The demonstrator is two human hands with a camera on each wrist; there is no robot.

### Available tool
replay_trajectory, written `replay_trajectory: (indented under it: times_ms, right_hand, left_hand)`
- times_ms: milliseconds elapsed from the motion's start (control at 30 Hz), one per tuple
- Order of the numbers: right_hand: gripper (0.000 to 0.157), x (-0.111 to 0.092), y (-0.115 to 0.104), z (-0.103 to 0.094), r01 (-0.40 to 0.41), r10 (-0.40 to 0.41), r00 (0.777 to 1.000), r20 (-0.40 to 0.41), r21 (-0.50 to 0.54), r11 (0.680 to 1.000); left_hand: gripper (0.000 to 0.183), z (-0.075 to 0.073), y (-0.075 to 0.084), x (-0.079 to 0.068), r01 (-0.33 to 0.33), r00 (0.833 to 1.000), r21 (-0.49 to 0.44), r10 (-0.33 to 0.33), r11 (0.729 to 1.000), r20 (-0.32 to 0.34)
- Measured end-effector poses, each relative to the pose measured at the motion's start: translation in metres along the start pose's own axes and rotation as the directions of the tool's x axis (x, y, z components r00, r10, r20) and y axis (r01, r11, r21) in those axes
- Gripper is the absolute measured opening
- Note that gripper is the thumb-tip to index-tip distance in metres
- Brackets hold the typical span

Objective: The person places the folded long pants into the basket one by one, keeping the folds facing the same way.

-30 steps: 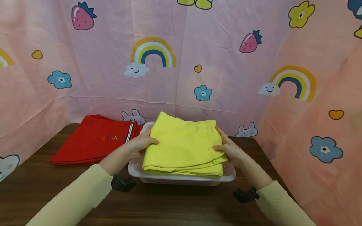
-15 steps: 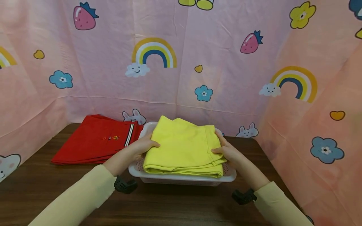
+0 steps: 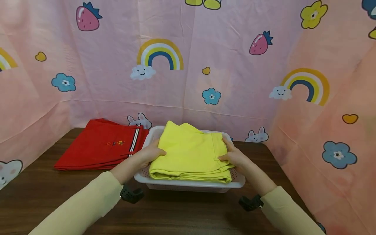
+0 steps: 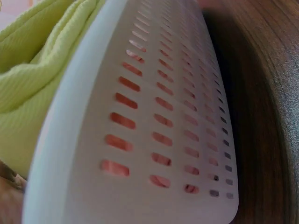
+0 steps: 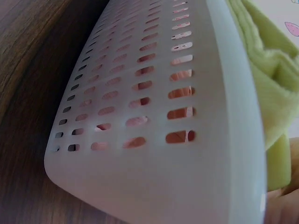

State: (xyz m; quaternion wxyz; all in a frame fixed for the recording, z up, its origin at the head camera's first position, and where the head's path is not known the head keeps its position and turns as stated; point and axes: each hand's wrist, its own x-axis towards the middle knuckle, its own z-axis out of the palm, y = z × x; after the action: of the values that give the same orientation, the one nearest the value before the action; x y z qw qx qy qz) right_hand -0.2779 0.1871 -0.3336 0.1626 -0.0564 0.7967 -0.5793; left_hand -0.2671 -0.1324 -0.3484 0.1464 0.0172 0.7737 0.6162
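Observation:
A folded yellow garment [image 3: 188, 153] lies in a white plastic basket [image 3: 188, 184] in the head view, its back corners rising above the far rim. My left hand [image 3: 150, 152] grips its left edge, thumb on top and the other fingers mostly hidden beneath. On the opposite edge my right hand [image 3: 237, 157] holds the cloth in the same manner. Both wrist views are filled by the slotted basket wall, with yellow cloth [image 4: 23, 126] above the rim. Only a sliver of the right hand [image 5: 286, 205] shows in the right wrist view.
A folded red garment [image 3: 94, 147] with a black-and-white stripe and a small emblem lies left of the basket on the dark wooden table [image 3: 188, 215]. Behind and at both sides hangs a pink printed curtain [image 3: 223, 36].
The back part of the yellow garment has sunk lower and more of the basket's far rim shows. Both hands have moved slightly downward with the cloth. The red garment has stayed put.

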Motion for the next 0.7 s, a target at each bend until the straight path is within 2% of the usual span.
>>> replay_trajectory:
  times_ms: [233, 467, 567, 633, 700]
  right_hand:
    - [0.089, 0.004, 0.001, 0.004, -0.028, 0.024, 0.998, -0.052, -0.062, 0.998]
    - [0.092, 0.007, 0.002, 0.008, 0.021, -0.034, 0.997, -0.074, -0.176, 0.984]
    - [0.093, 0.007, 0.003, 0.010, 0.010, -0.031, 0.995, -0.090, -0.224, 0.975]
    - [0.095, 0.008, 0.005, 0.011, 0.015, -0.046, 0.994, -0.100, -0.288, 0.957]
    - [0.094, 0.008, 0.007, 0.014, 0.024, -0.071, 0.991, -0.111, -0.377, 0.926]
  left_hand:
    - [0.069, 0.004, -0.003, 0.000, -0.021, 0.999, 0.045, 0.023, 0.999, -0.036]
    - [0.066, 0.009, -0.009, 0.001, -0.041, 0.994, 0.155, 0.056, 0.987, -0.096]
    - [0.064, 0.012, -0.012, 0.000, -0.057, 0.989, 0.212, 0.084, 0.976, -0.122]
    - [0.062, 0.013, -0.014, 0.000, -0.075, 0.984, 0.268, 0.114, 0.960, -0.135]
    - [0.061, 0.015, -0.015, 0.000, -0.076, 0.982, 0.338, 0.129, 0.938, -0.136]
